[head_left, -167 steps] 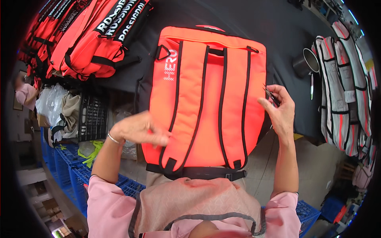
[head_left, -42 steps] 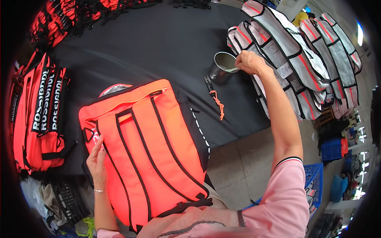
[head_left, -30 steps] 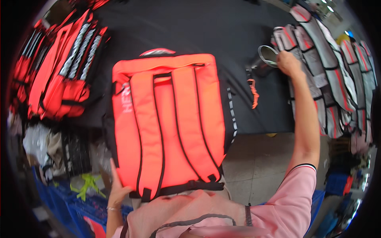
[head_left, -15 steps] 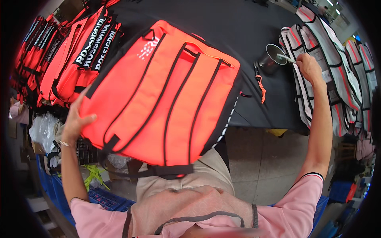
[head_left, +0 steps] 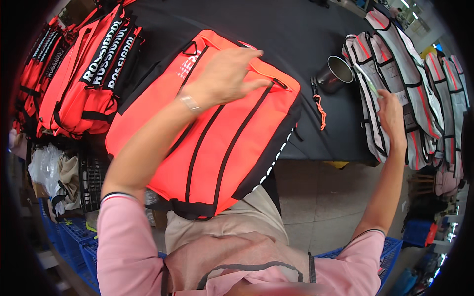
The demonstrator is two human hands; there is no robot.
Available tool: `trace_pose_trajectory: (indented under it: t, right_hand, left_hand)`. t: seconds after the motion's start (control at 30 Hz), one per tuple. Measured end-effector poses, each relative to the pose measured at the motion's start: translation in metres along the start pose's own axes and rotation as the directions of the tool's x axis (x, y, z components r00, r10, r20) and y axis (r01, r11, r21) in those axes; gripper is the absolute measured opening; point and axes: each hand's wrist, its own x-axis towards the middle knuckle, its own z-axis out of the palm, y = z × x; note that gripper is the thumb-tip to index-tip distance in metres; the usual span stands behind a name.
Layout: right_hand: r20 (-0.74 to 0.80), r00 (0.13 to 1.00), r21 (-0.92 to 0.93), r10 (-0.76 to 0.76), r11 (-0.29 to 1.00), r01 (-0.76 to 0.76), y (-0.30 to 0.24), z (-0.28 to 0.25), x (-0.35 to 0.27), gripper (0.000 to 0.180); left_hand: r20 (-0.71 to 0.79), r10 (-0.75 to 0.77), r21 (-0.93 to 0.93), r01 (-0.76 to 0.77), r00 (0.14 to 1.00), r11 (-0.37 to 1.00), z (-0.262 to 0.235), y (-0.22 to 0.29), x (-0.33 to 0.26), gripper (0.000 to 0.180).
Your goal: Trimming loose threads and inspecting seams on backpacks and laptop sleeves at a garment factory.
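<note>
A bright orange-red backpack [head_left: 232, 148] with black trim lies on the black-covered table, strap side up, its lower end over the near edge at my lap. My left hand [head_left: 222, 76] is above its top part, near the carry handle, thumb and fingers apart; motion blurs it, and whether it touches the fabric is unclear. My right hand [head_left: 390, 111] grips a slim pale brush [head_left: 366, 79] by its end, beside the grey bags. Left of the brush, a metal cup [head_left: 328, 81] leans on the table. A small black item with an orange cord [head_left: 320, 111] lies beside the cup.
Red bags with black bands [head_left: 74, 98] stand in a row at the left. Grey bags with black edging [head_left: 419, 89] are stacked at the right. Below the table's left end are clear plastic wrapping [head_left: 44, 165] and blue crates [head_left: 74, 241].
My left hand has moved from the backpack's left side to over its top. The brush has come out of the cup as my right hand drew back toward me. The backpack's lower end has shifted left.
</note>
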Motion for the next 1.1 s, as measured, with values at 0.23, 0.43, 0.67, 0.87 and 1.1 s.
trace_pose_trajectory:
  t: [0.23,0.43,0.67,0.87,1.1]
  right_hand:
    - [0.01,0.992,0.435,0.127,0.893,-0.119,-0.098,0.02,-0.038,0.02]
    - [0.119,0.992,0.642,0.029,0.761,-0.099,-0.166,0.03,-0.044,0.019]
    - [0.126,0.977,0.522,-0.171,0.849,0.081,-0.208,0.041,-0.048,0.015]
    - [0.185,0.95,0.396,-0.25,0.904,0.161,-0.224,0.08,-0.032,0.013]
    - [0.417,0.825,0.244,-0.382,0.921,0.303,-0.191,0.033,-0.036,0.007]
  left_hand:
    - [0.158,-0.115,0.209,0.081,0.981,0.975,0.106,-0.01,-0.06,0.079]
    - [0.032,-0.049,0.017,0.049,0.998,0.999,0.089,0.012,-0.123,0.059]
    - [-0.071,-0.028,0.028,0.03,0.997,0.999,0.086,0.014,-0.132,0.044]
    - [-0.084,-0.001,-0.018,0.0,0.996,1.0,0.089,0.015,-0.131,0.044]
    - [-0.123,-0.029,-0.034,0.026,0.992,0.999,0.089,0.012,-0.137,0.044]
